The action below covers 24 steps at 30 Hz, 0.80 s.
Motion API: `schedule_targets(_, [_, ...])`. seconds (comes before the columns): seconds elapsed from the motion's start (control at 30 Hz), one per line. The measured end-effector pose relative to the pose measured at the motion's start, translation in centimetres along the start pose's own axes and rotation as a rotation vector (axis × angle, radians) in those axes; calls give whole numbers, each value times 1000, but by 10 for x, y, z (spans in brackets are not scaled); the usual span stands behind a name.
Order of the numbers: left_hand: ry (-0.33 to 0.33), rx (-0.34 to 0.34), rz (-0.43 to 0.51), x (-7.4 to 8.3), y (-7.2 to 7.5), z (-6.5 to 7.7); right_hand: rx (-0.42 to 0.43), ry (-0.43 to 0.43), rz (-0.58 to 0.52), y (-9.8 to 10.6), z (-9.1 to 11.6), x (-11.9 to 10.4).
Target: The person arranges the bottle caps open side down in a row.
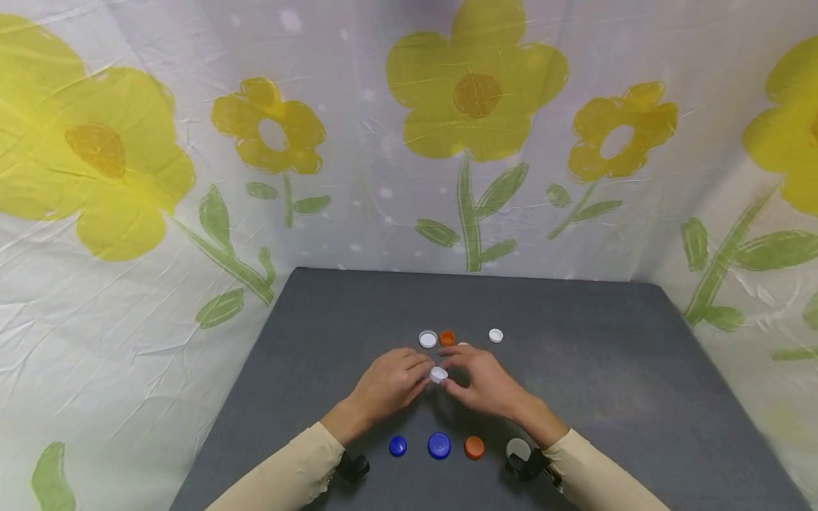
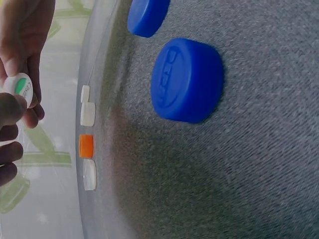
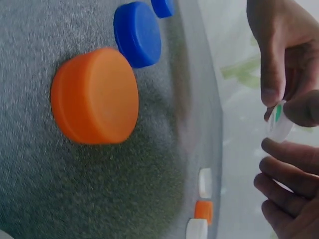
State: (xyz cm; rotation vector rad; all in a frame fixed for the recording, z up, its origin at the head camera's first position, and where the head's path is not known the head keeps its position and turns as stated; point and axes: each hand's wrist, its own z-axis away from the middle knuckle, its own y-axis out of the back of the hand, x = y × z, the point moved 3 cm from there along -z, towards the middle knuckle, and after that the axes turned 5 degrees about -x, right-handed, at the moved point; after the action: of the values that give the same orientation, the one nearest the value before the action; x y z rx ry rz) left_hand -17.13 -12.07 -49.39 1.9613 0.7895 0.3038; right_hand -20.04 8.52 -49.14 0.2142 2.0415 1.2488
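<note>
White cloth printed with yellow flowers (image 1: 361, 227) backs a dark grey tabletop (image 1: 332, 319). Over its middle, both hands meet at a small round white plastic cap with a green mark (image 1: 438, 375): left hand (image 1: 391, 376) and right hand (image 1: 482, 380) pinch its rim with thumb and fingertips, probably to steady it; the right's other fingers spread. Two round blue plastic caps (image 1: 439, 446) and a round orange plastic cap (image 1: 474, 447) line the near edge, spaced perhaps for finger room; round white caps (image 1: 428, 339) and a second orange cap (image 1: 446, 338) sit toward the far edge.
</note>
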Motion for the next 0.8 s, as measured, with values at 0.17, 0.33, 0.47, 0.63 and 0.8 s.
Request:
schedule_targets(0.17, [-8,23,42,2,-1,1,-39,-40,-85,-1,3,0])
schedule_targets(0.33, [142,-26,222,-3,-2,3,22,-22,-51,0,5,0])
schedule_targets(0.47, [291,-63,389,-8,-3,4,120,65,59,4,6,-3])
schedule_targets(0.63, [452,-110,644,-12,-3,4,194,195,193,5,7,-7])
schedule_targets(0.8, [562,-169,778,-15,-3,4,241,305,256,2,8,-9])
